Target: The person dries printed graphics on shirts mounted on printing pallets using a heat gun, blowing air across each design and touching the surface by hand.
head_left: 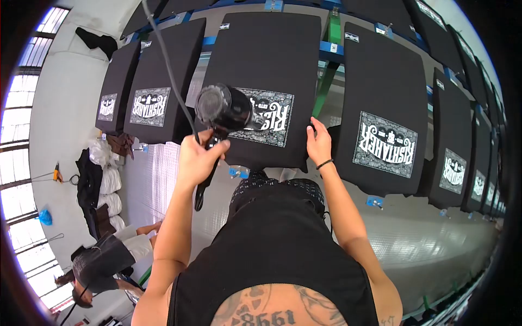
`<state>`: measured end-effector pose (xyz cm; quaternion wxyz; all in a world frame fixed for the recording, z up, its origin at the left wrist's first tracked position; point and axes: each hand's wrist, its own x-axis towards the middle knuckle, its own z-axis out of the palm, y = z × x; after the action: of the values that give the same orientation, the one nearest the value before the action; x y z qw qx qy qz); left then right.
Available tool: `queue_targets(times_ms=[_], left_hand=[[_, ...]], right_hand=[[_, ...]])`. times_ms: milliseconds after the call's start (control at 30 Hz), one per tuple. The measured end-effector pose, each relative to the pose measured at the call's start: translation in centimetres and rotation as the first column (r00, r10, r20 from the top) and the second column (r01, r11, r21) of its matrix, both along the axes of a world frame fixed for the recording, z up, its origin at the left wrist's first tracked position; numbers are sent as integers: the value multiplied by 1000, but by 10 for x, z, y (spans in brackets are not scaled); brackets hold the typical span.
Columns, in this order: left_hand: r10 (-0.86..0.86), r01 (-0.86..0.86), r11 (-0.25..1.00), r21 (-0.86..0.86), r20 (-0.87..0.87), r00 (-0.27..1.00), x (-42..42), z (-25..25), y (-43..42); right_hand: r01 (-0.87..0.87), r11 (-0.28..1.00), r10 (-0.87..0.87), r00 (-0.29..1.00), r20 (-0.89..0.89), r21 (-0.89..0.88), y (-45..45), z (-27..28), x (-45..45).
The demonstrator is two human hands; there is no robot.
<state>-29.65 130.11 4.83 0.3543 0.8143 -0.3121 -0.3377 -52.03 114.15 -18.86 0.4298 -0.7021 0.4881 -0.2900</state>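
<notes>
My left hand (197,158) is wrapped round the handle of a black hair dryer (224,110). The dryer is held over the black shirt (263,54) stretched on the board in front of me, and its nozzle points right across the white print (276,120). Part of that print is hidden behind the dryer. At the right edge of the same shirt is my right hand (319,142), fingers stretched out and fingertips at the fabric's side. It holds nothing that I can see. A grey cord (168,62) runs from above down to the dryer.
More printed black shirts on boards stand in a row, including one to the right (383,108) and one to the left (157,81). A blue rail (331,50) and green bar (326,89) support them. At lower left, another person (103,263) bends near bagged goods (110,179).
</notes>
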Motion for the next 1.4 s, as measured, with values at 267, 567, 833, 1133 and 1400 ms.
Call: queue_targets(times_ms=[267,567,833,1133,1400], left_hand=[[-7,2,994,-108,-47,999,21,-11,-69],[-100,101,991,-90,13,995,-12,-8,-80],[-61,60,998,-31,-31,998,-18,5,-21],[-45,48,998,38,-93,995,-31,12,12],[-195,195,978,70,-11,981,-32,5,-19]], right_hand=[[-1,1000,2,1000,-3,21,21,2,-5],[111,982,-105,993,49,-150,10,34,-25],[-10,976,-22,990,-142,-219,8,13,-18],[-88,988,71,987,-142,-123,15,-10,-5],[-34,991,20,993,-113,-128,19,-3,-16]])
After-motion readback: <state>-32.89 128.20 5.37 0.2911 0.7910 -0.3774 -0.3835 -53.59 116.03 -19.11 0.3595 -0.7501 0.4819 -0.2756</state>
